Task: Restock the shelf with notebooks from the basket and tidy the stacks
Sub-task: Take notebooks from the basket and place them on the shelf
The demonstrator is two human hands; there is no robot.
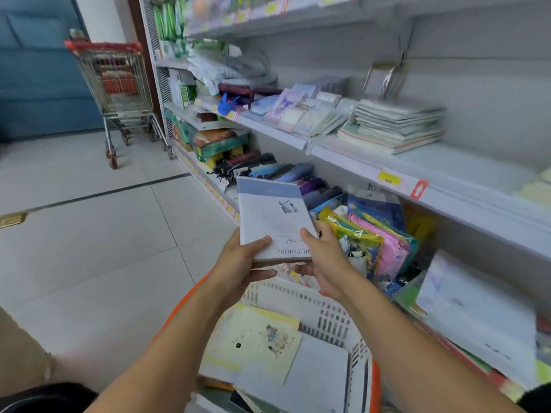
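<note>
Both hands hold one white and blue notebook (pixel 269 216) marked "PHOTO ALBUM" above the basket. My left hand (pixel 238 263) grips its near left corner, thumb on the cover. My right hand (pixel 325 263) grips the near right edge. The white basket (pixel 328 311) with an orange rim sits below my arms and holds several notebooks, among them a pale yellow one (pixel 256 341) and a grey one (pixel 316 374). On the middle shelf (pixel 477 171) lies a stack of notebooks (pixel 396 126), with a fanned row of pastel notebooks (pixel 301 111) to its left.
A lower shelf holds colourful pouches (pixel 372 236) and dark folded umbrellas (pixel 268 171). White packets (pixel 474 317) lie at the lower right. A metal shopping trolley (pixel 119 93) with red trim stands on the tiled floor (pixel 89 234) at the far left.
</note>
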